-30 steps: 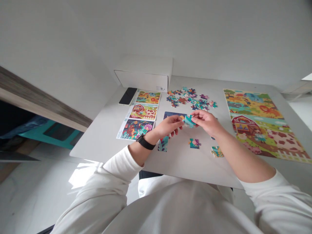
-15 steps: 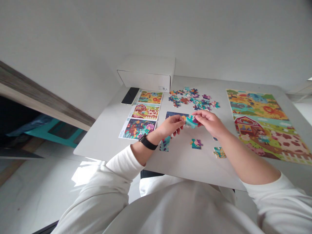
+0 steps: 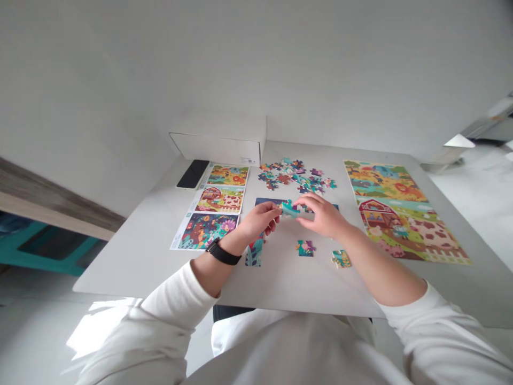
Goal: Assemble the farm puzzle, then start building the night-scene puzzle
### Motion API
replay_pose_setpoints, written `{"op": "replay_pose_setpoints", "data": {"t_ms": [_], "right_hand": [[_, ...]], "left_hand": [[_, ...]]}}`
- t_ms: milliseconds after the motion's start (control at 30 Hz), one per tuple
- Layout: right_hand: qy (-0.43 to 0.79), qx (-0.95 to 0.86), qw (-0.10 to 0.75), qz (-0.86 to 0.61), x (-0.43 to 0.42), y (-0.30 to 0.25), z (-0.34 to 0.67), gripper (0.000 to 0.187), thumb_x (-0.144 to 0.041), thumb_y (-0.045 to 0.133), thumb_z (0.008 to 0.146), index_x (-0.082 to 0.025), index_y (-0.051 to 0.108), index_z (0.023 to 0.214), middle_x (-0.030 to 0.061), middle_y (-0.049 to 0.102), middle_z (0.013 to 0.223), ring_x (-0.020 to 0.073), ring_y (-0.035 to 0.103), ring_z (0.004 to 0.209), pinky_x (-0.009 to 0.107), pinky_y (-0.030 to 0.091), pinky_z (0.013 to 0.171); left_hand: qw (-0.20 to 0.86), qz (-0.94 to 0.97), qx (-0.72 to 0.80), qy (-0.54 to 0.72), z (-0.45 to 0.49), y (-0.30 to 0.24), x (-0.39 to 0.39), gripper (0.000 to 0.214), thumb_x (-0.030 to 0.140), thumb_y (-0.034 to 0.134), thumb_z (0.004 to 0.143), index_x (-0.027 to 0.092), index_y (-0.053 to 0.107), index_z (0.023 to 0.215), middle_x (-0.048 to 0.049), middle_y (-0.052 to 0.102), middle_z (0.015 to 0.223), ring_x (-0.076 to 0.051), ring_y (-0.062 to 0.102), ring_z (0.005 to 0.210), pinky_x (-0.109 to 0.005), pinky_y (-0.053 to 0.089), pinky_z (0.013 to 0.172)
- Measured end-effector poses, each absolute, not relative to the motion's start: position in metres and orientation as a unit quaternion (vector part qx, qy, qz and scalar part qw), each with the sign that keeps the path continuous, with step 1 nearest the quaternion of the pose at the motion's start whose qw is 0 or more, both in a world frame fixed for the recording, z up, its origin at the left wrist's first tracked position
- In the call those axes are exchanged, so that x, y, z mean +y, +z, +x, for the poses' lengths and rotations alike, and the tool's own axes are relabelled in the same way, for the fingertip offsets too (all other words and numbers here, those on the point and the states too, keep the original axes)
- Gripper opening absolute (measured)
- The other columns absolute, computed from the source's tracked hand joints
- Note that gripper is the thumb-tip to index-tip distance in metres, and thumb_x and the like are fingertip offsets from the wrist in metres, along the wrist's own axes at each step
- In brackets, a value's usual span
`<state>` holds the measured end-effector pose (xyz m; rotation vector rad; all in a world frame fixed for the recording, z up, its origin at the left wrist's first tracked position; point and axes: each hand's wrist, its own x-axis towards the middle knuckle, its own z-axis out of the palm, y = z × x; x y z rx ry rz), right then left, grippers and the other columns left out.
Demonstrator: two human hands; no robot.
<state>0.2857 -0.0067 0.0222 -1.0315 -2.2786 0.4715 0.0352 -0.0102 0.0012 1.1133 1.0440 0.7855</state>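
A teal puzzle piece (image 3: 289, 209) is held up over the table between my two hands. My left hand (image 3: 260, 219), with a black watch on its wrist, pinches the piece's left side between thumb and fingers. At its right edge, the curved thumb and forefinger of my right hand (image 3: 323, 216) grip it. Behind and under my hands lies a partly joined dark-blue puzzle border (image 3: 262, 201), much of it hidden. Its teal left part (image 3: 253, 256) shows below my left hand. Nearer me lie a green-and-purple piece (image 3: 305, 248) and a teal-and-yellow piece (image 3: 341, 259).
Loose puzzle pieces (image 3: 296, 174) are heaped at the back. A white box (image 3: 218, 147) stands at the back left, with a phone (image 3: 193, 174) and a picture sheet (image 3: 219, 199) in front. Two completed puzzles, safari (image 3: 387, 182) and farm (image 3: 412, 230), lie at right.
The camera view has turned right, so the table appears farther left and lower. My right thumb and forefinger have spread wider around the edge of the teal piece, which stays between my hands.
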Motion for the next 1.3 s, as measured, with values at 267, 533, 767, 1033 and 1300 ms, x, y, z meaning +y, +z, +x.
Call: {"op": "replay_pose_setpoints", "data": {"t_ms": [267, 533, 767, 1033, 1300], "right_hand": [[0.144, -0.877, 0.291, -0.354, 0.001, 0.022, 0.289, 0.028, -0.02, 0.074, 0.093, -0.03, 0.071, 0.119, 0.0091, 0.073, 0.133, 0.0299, 0.07, 0.127, 0.05, 0.057, 0.112], [0.142, -0.903, 0.225, -0.339, 0.029, 0.028, 0.288, 0.026, -0.022, 0.079, 0.092, -0.028, 0.072, 0.115, 0.0078, 0.075, 0.126, 0.027, 0.072, 0.12, 0.044, 0.057, 0.106], [0.097, -0.882, 0.169, -0.429, 0.089, 0.02, 0.293, 0.019, -0.026, 0.079, 0.093, -0.025, 0.077, 0.112, 0.0082, 0.079, 0.118, 0.0281, 0.073, 0.113, 0.042, 0.056, 0.102], [0.073, -0.891, 0.054, -0.446, 0.119, 0.007, 0.275, 0.019, -0.031, 0.078, 0.097, -0.025, 0.081, 0.114, 0.0098, 0.081, 0.118, 0.0296, 0.072, 0.119, 0.041, 0.052, 0.105], [0.031, -0.849, 0.098, -0.519, 0.147, 0.003, 0.281, 0.031, -0.023, 0.062, 0.103, -0.022, 0.08, 0.129, 0.0125, 0.078, 0.134, 0.0296, 0.069, 0.126, 0.042, 0.051, 0.113]], "left_hand": [[0.668, 0.485, 0.464, 0.322, 0.036, 0.004, -0.012, 0.032, 0.046, 0.076, 0.091, 0.021, 0.057, 0.083, 0.0056, 0.057, 0.063, -0.007, 0.049, 0.042, -0.017, 0.036, 0.038], [0.656, 0.474, 0.476, 0.346, 0.036, 0.0, -0.008, 0.036, 0.053, 0.072, 0.097, 0.021, 0.056, 0.089, 0.0047, 0.059, 0.072, -0.006, 0.052, 0.043, -0.017, 0.035, 0.036], [0.685, 0.457, 0.456, 0.339, 0.034, 0.004, -0.011, 0.037, 0.058, 0.069, 0.098, 0.021, 0.064, 0.103, 0.0023, 0.063, 0.083, -0.007, 0.055, 0.046, -0.019, 0.034, 0.035], [0.69, 0.453, 0.452, 0.338, 0.033, 0.005, -0.012, 0.041, 0.061, 0.073, 0.094, 0.021, 0.064, 0.101, 0.0014, 0.065, 0.083, -0.008, 0.055, 0.047, -0.019, 0.032, 0.035], [0.691, 0.453, 0.444, 0.345, 0.033, 0.003, -0.013, 0.041, 0.06, 0.072, 0.092, 0.021, 0.062, 0.099, 0.0021, 0.064, 0.083, -0.007, 0.055, 0.047, -0.018, 0.034, 0.035]]}}
